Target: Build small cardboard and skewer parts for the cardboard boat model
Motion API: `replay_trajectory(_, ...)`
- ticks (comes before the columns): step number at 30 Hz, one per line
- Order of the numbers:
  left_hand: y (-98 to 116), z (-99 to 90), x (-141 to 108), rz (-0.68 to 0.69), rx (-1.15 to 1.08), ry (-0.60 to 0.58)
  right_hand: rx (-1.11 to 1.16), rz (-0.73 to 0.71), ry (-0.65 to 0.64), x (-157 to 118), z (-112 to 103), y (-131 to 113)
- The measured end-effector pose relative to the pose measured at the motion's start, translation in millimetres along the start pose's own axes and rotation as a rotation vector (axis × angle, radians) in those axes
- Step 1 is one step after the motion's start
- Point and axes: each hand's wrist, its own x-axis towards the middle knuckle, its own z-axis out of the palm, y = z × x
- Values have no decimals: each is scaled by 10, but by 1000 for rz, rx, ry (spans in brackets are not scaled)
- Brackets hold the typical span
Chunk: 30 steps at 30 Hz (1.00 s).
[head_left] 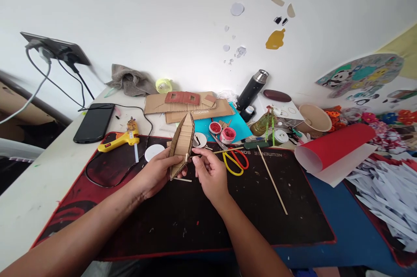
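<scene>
A small boat folded from corrugated cardboard (184, 135) is held upright over the mat, its pointed end up and its hollow side facing me. My left hand (159, 170) is closed around its lower end, the thumb pressing on the inside. A short wooden stick piece (186, 158) stands at the boat's right edge, near that thumb. My right hand (210, 172) is just right of the boat with fingers bent and a gap between thumb and index finger. Its index fingertip is at the boat's edge; whether it touches cannot be made out. Nothing shows in its grasp.
A yellow glue gun (120, 141) with its cable lies left on the dark mat (260, 229). Scissors (233, 164) and a thin wooden stick (273, 181) lie to the right. Behind are paint pots (227, 135), cardboard sheets (156, 104) and a black flask (252, 90). Red paper (339, 146) lies right.
</scene>
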Motion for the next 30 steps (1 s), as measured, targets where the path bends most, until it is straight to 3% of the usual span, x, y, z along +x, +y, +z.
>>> replay_trajectory(8, 4, -7, -27, 13, 17, -3, 2, -41, -57, 26, 75, -104)
replay_trajectory(18, 20, -60, -58, -10, 31, -9, -145, -94, -90, 45, 129, -59)
replay_trajectory(30, 37, -121, -48, -25, -31, -12, -103, -113, -112, 28, 181, -74)
